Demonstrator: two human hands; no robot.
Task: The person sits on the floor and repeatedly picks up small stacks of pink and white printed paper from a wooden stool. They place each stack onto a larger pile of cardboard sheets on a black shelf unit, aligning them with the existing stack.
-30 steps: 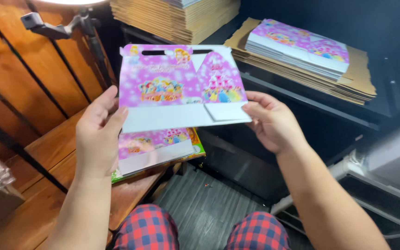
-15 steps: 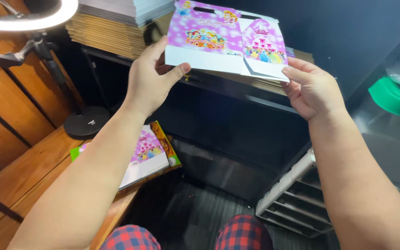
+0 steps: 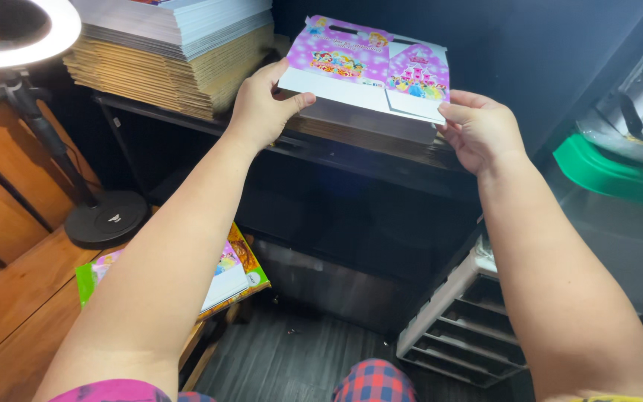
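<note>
Pink printed card, a flat gift-box blank [image 3: 370, 71], sits atop a stack of like blanks [image 3: 381, 123] on the dark shelf [image 3: 187, 112]. The left hand [image 3: 262, 104] grasps its left edge, thumb on top; the right hand [image 3: 478, 130] grasps its right edge. Left of it stand stacked cardboard sheets [image 3: 165, 67]; a ring light [image 3: 20, 37] and more printed blanks [image 3: 232, 272] occupy the wooden bench [image 3: 9, 313].
</note>
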